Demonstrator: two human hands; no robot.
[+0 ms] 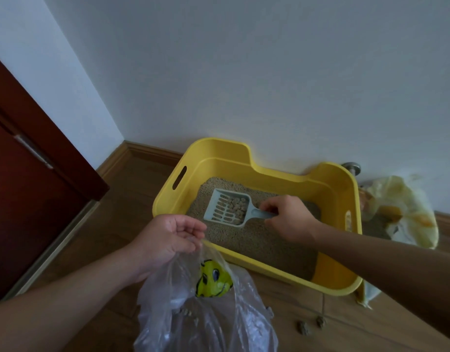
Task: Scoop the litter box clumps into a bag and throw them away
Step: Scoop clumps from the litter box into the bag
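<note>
Clumps (237, 207) lie in a small heap in the one scoop (218, 215), too tightly bunched to count. The pale blue, slotted scoop is held just above the litter (257, 240) inside the yellow box (218, 153), its handle pointing to the right. The right hand (290, 217) grips that handle, fingers (269, 205) curled round it from above.

The box stands on the wooden floor (132, 194) against the white wall (244, 72), with beige litter covering its bottom. It has two handle slots, one in the left wall (179, 177) and one in the right wall.

The left hand (170, 237) is just in front of the box's near left corner, palm turned up. Its fingers (190, 233) are curled and, with the thumb, pinch the top edge of one clear bag (213, 323). The bag hangs down from the hand to the floor beside the box's front wall. It bears one yellow face (213, 279) printed on the plastic. A few brown clumps show dimly through it near the bottom; their number cannot be told.

Two stray clumps (303, 327) lie on the floor to the right of the bag, near each other and in front of the box.

A second bag (406, 212), whitish with yellow marks, sits crumpled on the floor past the box's right end. One metal stopper (350, 166) shows at the wall behind that end. One dark red door (28, 194) fills the left side.
</note>
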